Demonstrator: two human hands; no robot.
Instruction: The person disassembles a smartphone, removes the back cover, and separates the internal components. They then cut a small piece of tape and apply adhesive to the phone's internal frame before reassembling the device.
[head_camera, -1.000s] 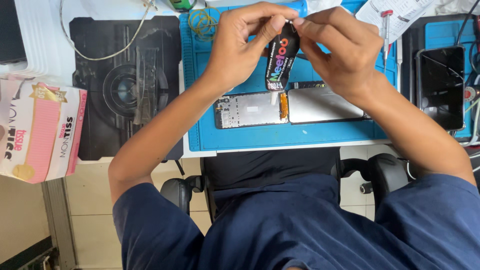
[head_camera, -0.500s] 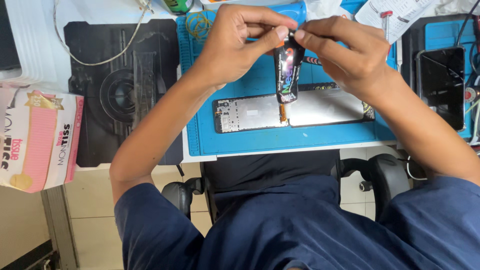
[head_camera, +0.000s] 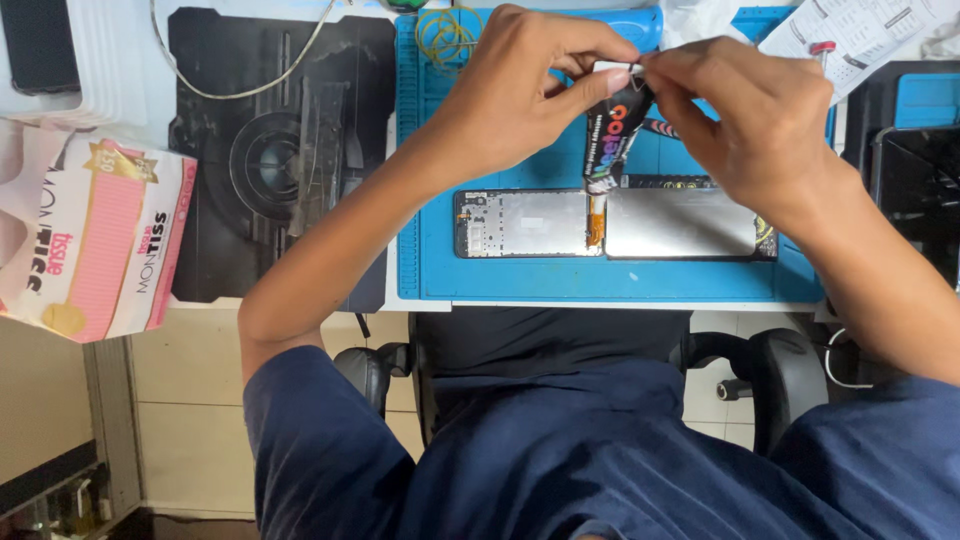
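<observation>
1. A small black tube (head_camera: 612, 140) with coloured lettering hangs tilted above the blue work mat (head_camera: 520, 275), its lower end just over the gap between 2 phone parts.
2. The left hand (head_camera: 510, 95) has its grip closed on the tube's upper end, thumb and forefinger pinching it.
3. The right hand (head_camera: 745, 115) meets it from the other side, fingertips (head_camera: 655, 70) closed in a pinch on the tube's top edge.
4. Below the tube lies an opened phone: the frame with its circuit board (head_camera: 520, 223) on one side and the grey back of the screen (head_camera: 680, 222) beside it, joined by an orange flex strip (head_camera: 597, 212).
5. Beside the mat on the counter (head_camera: 400, 302) sits a black mat (head_camera: 270, 150).
6. Further out is a pink and white tissue pack (head_camera: 95, 240).
7. A printed paper sheet (head_camera: 860, 35) lies at the far corner.
</observation>
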